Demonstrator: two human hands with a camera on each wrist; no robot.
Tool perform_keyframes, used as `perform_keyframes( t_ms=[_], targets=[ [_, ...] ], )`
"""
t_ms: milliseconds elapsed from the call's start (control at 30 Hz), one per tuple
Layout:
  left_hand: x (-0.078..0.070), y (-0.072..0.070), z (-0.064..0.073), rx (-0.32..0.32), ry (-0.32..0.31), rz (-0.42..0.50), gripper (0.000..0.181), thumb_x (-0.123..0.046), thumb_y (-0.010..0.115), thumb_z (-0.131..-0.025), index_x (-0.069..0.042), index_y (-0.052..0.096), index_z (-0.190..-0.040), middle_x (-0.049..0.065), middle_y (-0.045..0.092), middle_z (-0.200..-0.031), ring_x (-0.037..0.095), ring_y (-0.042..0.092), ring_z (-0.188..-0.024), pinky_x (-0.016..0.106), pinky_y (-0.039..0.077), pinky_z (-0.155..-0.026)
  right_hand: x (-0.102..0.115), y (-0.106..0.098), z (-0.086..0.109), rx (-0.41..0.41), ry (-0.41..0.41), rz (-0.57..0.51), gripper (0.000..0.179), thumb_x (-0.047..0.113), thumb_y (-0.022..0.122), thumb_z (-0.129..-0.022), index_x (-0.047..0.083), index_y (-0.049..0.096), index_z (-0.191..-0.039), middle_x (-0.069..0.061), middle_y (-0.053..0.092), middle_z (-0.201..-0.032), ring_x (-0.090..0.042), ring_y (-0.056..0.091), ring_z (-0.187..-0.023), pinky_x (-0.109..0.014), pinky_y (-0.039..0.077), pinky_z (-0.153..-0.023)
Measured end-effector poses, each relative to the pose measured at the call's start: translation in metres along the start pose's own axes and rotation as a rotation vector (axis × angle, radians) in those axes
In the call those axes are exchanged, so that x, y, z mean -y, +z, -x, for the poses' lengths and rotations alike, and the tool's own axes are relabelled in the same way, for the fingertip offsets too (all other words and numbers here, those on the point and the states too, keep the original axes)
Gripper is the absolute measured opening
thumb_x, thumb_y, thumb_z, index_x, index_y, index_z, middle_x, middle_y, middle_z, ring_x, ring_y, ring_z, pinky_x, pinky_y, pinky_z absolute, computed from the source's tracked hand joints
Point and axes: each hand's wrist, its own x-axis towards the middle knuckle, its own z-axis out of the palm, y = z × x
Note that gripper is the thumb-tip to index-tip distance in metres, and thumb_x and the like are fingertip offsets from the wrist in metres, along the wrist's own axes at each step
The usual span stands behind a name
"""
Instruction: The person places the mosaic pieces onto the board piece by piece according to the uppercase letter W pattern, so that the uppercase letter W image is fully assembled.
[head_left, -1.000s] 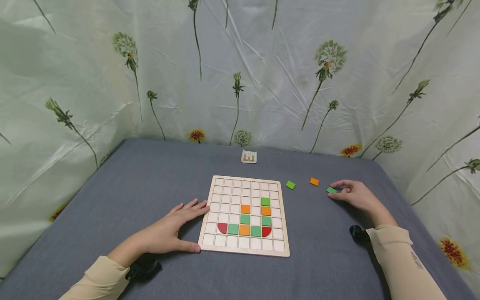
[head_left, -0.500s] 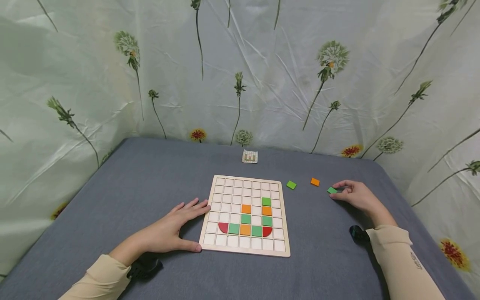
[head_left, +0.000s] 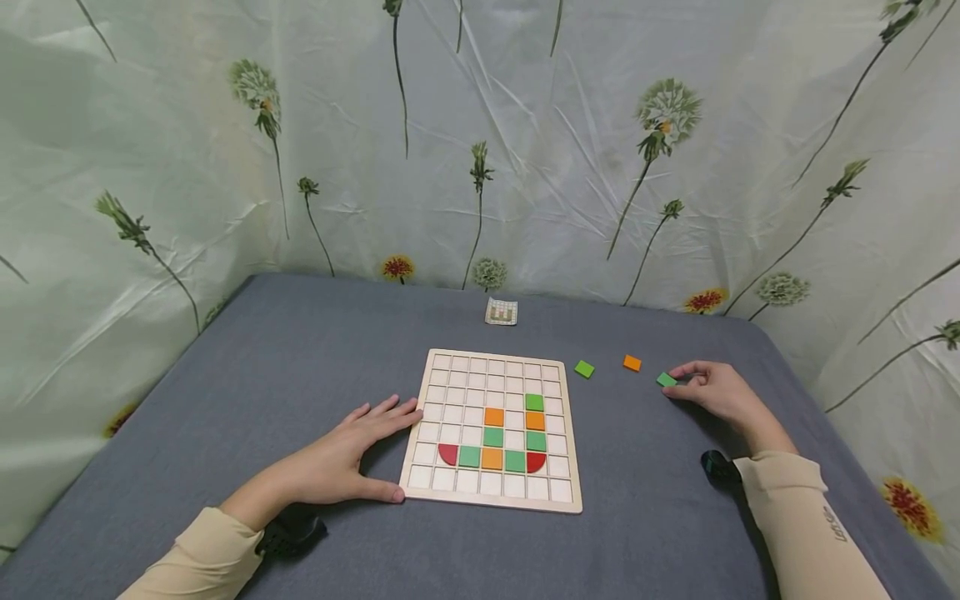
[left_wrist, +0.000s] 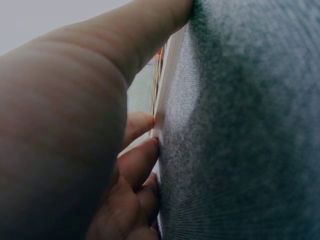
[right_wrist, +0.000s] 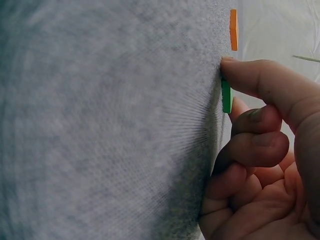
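Observation:
At the board's left edge, my left hand (head_left: 341,458) is spread flat, its fingertips and thumb touching the wooden frame. The square grid board (head_left: 505,502) holds green, orange and red tiles in its lower and right cells. To the right of the board, my right hand (head_left: 723,398) pinches a green square tile (head_left: 665,379) between thumb and index finger, on the cloth. That green tile (right_wrist: 227,96) is partly hidden by the thumb in the right wrist view, and the other fingers are curled. In the left wrist view, the board's edge (left_wrist: 167,75) meets the left fingertips.
A light green tile (head_left: 584,369) and an orange tile (head_left: 632,363) lie loose between the board and the right hand. Behind the board is a small card (head_left: 501,312) with a grid pattern. Grey cloth (head_left: 337,350) covers the table, and a floral curtain (head_left: 555,125) hangs behind it.
The view shifts very slightly. Both hands, the tiles and the board otherwise stay as they were.

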Motion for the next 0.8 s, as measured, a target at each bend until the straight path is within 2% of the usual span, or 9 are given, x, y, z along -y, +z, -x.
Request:
perform_keyframes(
  t_ms=[200, 467, 800],
  targets=[
    [-0.0016, -0.0009, -0.0001, 0.002, -0.005, 0.006, 0.101, -0.058, 0.087, -0.085, -0.021, 0.042, -0.167, 0.008, 0.034, -0.176, 0.044, 0.022, -0.166, 0.073, 0.011, -0.128, 0.0008, 0.0013, -0.0013, -0.013, 0.004, 0.014, 0.051, 0.030, 0.077, -0.100, -0.008, 0.066, -0.131, 0.004, 0.058, -0.072, -0.014, 0.049, -0.066, -0.029, 0.043, -0.066],
    [-0.0007, 0.0010, -0.0026, 0.013, -0.025, 0.014, 0.103, -0.061, 0.086, -0.084, -0.023, 0.041, -0.168, 0.004, 0.032, -0.177, 0.042, 0.019, -0.167, 0.071, 0.009, -0.130, 0.0016, 0.0027, -0.0009, -0.029, 0.007, 0.038, 0.049, 0.031, 0.076, -0.100, -0.007, 0.067, -0.130, 0.003, 0.057, -0.071, -0.014, 0.047, -0.065, -0.030, 0.040, -0.063],
    [-0.0025, 0.0006, -0.0014, 0.005, -0.018, 0.015, 0.101, -0.060, 0.086, -0.085, -0.022, 0.042, -0.167, 0.007, 0.033, -0.177, 0.044, 0.020, -0.166, 0.072, 0.010, -0.129, 0.0068, 0.0046, 0.0017, -0.029, -0.035, 0.054, 0.051, 0.035, 0.075, -0.101, -0.006, 0.069, -0.130, 0.003, 0.057, -0.070, -0.014, 0.046, -0.063, -0.029, 0.039, -0.063]
  ],
)
